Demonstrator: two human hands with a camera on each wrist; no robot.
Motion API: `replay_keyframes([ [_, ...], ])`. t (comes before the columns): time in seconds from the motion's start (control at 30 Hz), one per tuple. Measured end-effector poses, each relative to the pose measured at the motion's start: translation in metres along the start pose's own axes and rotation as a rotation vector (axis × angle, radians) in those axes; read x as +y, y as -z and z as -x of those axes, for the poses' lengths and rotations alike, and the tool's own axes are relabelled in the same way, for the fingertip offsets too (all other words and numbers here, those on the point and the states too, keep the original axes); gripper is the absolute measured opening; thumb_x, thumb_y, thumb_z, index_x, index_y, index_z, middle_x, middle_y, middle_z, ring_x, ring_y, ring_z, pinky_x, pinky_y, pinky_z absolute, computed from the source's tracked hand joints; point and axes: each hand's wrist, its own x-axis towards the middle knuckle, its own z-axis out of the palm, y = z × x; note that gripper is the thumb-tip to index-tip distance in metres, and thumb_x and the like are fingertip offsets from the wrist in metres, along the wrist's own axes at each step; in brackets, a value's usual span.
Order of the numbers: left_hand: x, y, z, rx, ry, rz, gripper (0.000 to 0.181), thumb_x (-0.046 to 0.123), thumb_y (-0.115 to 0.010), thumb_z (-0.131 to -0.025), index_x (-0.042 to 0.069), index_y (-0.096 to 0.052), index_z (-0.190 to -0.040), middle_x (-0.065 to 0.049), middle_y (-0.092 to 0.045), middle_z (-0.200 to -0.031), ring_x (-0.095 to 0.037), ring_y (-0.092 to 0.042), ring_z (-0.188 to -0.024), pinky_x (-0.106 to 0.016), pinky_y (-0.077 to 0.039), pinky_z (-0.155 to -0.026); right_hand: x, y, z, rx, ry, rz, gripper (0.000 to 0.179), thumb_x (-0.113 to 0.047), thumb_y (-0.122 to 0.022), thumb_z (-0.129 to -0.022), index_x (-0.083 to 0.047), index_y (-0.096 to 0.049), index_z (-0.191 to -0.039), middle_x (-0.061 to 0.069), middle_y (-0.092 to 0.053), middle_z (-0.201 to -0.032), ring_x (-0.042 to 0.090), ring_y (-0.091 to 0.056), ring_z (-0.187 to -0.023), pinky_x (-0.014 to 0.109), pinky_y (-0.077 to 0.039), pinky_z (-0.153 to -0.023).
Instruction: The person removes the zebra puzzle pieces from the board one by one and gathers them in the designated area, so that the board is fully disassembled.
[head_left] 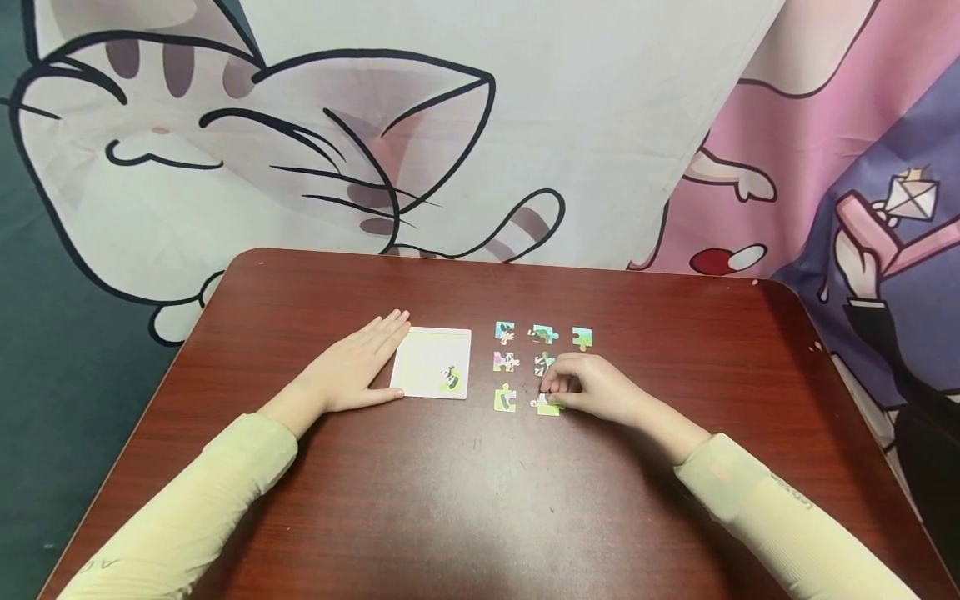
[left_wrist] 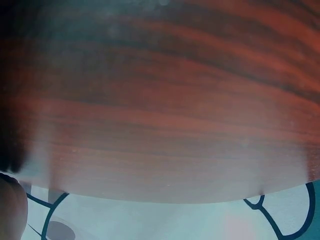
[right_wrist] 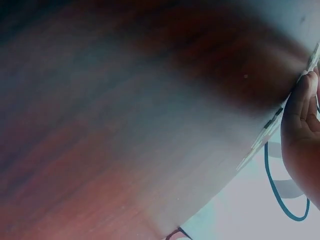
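Note:
On the table, my left hand (head_left: 360,362) lies flat with straight fingers, its fingertips and thumb at the left edge of a square white puzzle board (head_left: 427,358). The board carries a small panda-like picture near its lower right. To its right, several jigsaw pieces are laid out in rows, among them a blue-green piece (head_left: 544,333) at the top. My right hand (head_left: 600,387) has curled fingers and pinches a green and white jigsaw piece (head_left: 548,409) in the bottom row. The hand covers part of that piece and the area to its right. In the right wrist view, the fingertips (right_wrist: 302,95) meet the thin edges of the pieces.
The reddish-brown wooden table (head_left: 450,517) has rounded far corners. Behind it hangs a cloth (head_left: 600,108) with cartoon cat drawings. More pieces sit near the right hand: a green one (head_left: 582,337), a pink-white one (head_left: 505,362) and a lower-left one (head_left: 505,398).

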Motion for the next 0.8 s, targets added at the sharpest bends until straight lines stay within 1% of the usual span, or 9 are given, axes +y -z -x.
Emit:
replay_keyframes([
  [0.13,0.000,0.001,-0.001,-0.003,-0.001,-0.004,0.104,0.060,-0.063,-0.098,-0.004,-0.020,-0.167,-0.020,-0.016,-0.178,-0.034,-0.017,-0.166,-0.049,-0.023,-0.136,-0.001,0.001,0.000,0.039,0.002,-0.017,0.016,-0.001,-0.082,-0.089,-0.014,-0.079,-0.097,-0.007,-0.070,-0.088,0.007,-0.062,-0.080,0.023,-0.057,-0.071],
  [0.3,0.001,0.001,-0.001,0.018,-0.014,-0.015,0.104,0.059,-0.065,-0.097,-0.006,-0.022,-0.166,-0.022,-0.019,-0.177,-0.035,-0.020,-0.166,-0.050,-0.025,-0.135,-0.006,0.001,-0.008,0.066,0.020,-0.036,0.014,-0.003,-0.081,-0.091,-0.015,-0.079,-0.099,-0.006,-0.073,-0.091,0.006,-0.063,-0.081,0.023,-0.058,-0.072],
  [0.5,0.000,-0.001,-0.001,0.056,-0.035,-0.011,0.103,0.062,-0.063,-0.098,-0.007,-0.025,-0.165,-0.024,-0.024,-0.175,-0.039,-0.025,-0.163,-0.052,-0.029,-0.133,-0.017,-0.003,-0.024,0.053,0.035,-0.047,0.010,-0.008,-0.081,-0.093,-0.014,-0.079,-0.100,-0.006,-0.075,-0.091,0.004,-0.065,-0.080,0.023,-0.059,-0.073],
  [0.63,0.001,0.001,-0.001,0.025,-0.014,-0.006,0.104,0.061,-0.063,-0.098,-0.006,-0.023,-0.166,-0.022,-0.021,-0.176,-0.036,-0.022,-0.165,-0.051,-0.026,-0.134,-0.025,-0.006,-0.035,0.030,0.039,-0.059,0.009,-0.007,-0.080,-0.093,-0.012,-0.079,-0.100,-0.004,-0.076,-0.092,0.006,-0.068,-0.082,0.023,-0.061,-0.075],
  [0.73,0.001,0.002,-0.001,-0.007,0.004,-0.009,0.105,0.061,-0.063,-0.098,-0.004,-0.020,-0.167,-0.020,-0.017,-0.178,-0.034,-0.018,-0.166,-0.050,-0.023,-0.135,-0.029,-0.009,-0.043,0.023,0.065,-0.058,0.010,-0.005,-0.081,-0.092,-0.011,-0.078,-0.100,-0.002,-0.075,-0.092,0.008,-0.069,-0.082,0.024,-0.062,-0.075],
  [0.8,0.001,0.002,-0.001,-0.010,0.006,-0.011,0.105,0.061,-0.063,-0.098,-0.004,-0.020,-0.167,-0.020,-0.017,-0.178,-0.033,-0.018,-0.166,-0.050,-0.022,-0.136,-0.032,-0.011,-0.049,0.018,0.086,-0.053,0.010,-0.004,-0.080,-0.091,-0.010,-0.078,-0.099,-0.001,-0.075,-0.091,0.008,-0.069,-0.081,0.024,-0.062,-0.076],
])
